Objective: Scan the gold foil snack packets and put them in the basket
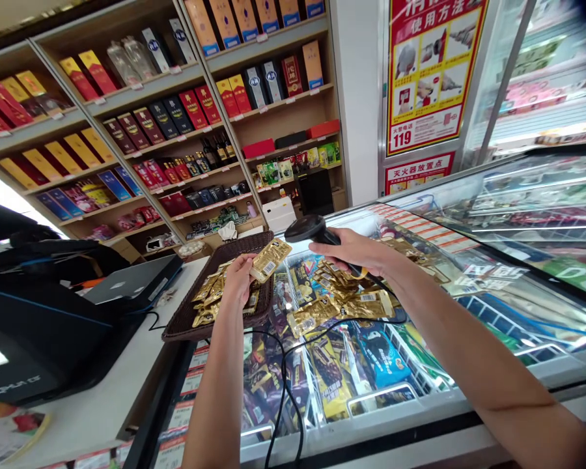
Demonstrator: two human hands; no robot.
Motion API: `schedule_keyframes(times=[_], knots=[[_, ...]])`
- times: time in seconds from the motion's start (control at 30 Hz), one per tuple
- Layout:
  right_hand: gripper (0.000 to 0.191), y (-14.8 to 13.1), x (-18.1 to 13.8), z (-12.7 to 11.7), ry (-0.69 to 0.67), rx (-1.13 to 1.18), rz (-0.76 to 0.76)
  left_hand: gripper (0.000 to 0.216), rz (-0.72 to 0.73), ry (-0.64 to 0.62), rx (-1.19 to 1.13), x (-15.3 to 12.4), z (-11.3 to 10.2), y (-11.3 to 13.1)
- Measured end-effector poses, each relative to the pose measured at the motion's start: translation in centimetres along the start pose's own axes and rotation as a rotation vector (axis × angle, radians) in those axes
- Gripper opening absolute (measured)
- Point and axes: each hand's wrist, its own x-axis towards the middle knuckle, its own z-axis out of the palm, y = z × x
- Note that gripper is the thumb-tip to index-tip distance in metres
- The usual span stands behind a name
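Observation:
My left hand (237, 279) pinches a small gold packet (270, 258) and holds it up, barcode side showing, over a brown wicker tray (185, 326) that holds several more gold packets. My right hand (356, 251) grips a black barcode scanner (306, 229) whose head points at the held packet from a short gap to its right. A black cable (283, 384) runs down from the scanner. More gold packets (342, 296) lie piled on the freezer's glass lid under my right hand.
A glass-topped chest freezer (469, 286) full of ice creams fills the middle and right. A white counter (92, 404) on the left carries a black till machine (43, 326). Shelves of boxed bottles (176, 111) stand behind; a red poster (427, 71) hangs on the right.

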Motion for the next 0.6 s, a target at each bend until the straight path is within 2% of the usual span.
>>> schedule_keyframes(times=[0.1, 0.2, 0.6], knots=[[0.044, 0.1, 0.0, 0.3, -0.115, -0.011, 0.003, 0.030, -0.028, 0.063, -0.125, 0.1, -0.3, 0.2], [0.045, 0.1, -0.1, 0.6, -0.172, -0.020, -0.013, 0.027, -0.047, 0.098, -0.209, 0.0, -0.3, 0.4], [0.049, -0.1, -0.1, 1.2, -0.207, 0.003, 0.003, 0.022, -0.046, 0.157, -0.321, 0.0, 0.3, 0.8]])
